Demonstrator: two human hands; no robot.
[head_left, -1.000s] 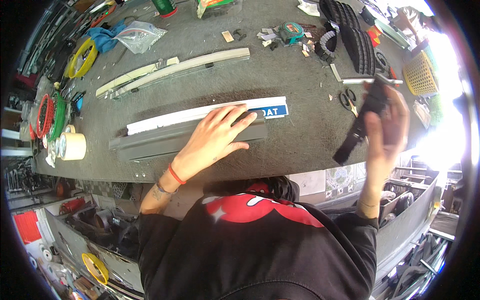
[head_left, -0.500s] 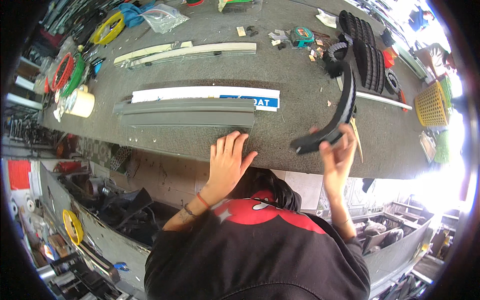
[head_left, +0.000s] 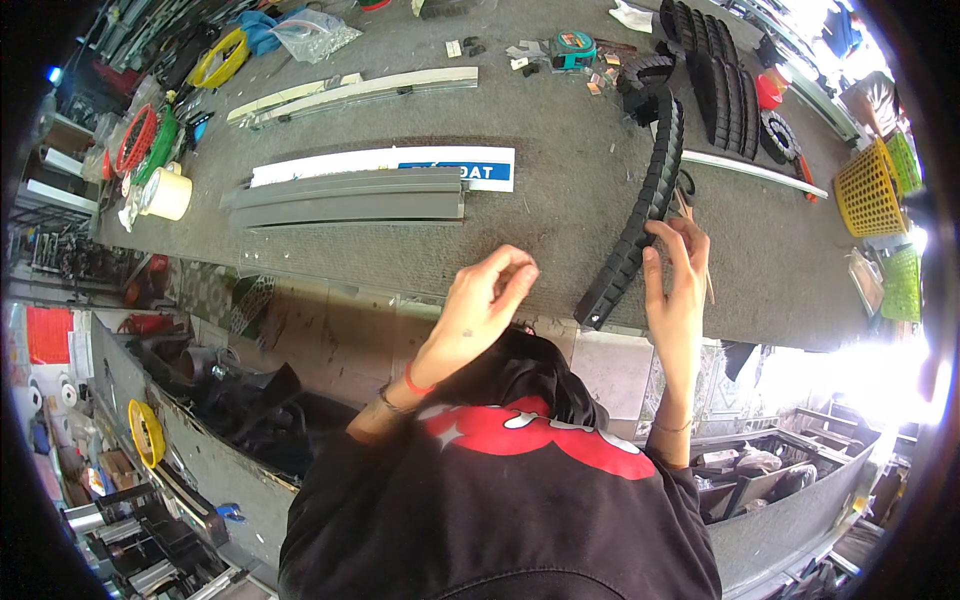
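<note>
A long black cable drag chain [head_left: 625,250] lies in a gentle curve on the grey table, its near end by the front edge. My right hand [head_left: 680,262] is beside its middle, fingers apart, with the fingertips at the chain's right side. Just beyond that hand is a pair of scissors [head_left: 686,186], partly covered by it. My left hand [head_left: 490,290] hovers over the table's front edge, fingers curled and thumb against the index finger; whether anything is pinched there is hidden. Left of it lie grey metal profiles [head_left: 350,200] on a white and blue strip [head_left: 490,171].
More black drag chains [head_left: 720,100] lie at the back right, near a teal tape measure [head_left: 573,50]. Two pale profiles [head_left: 370,92] rest behind the grey ones. A white tube [head_left: 745,170], a yellow basket [head_left: 868,190] and a cream tape roll [head_left: 166,193] are farther out.
The chain's near end has come down onto the table and straightened. My right hand has eased off it. My left hand has left the grey profiles, moved right and curled its fingers.
</note>
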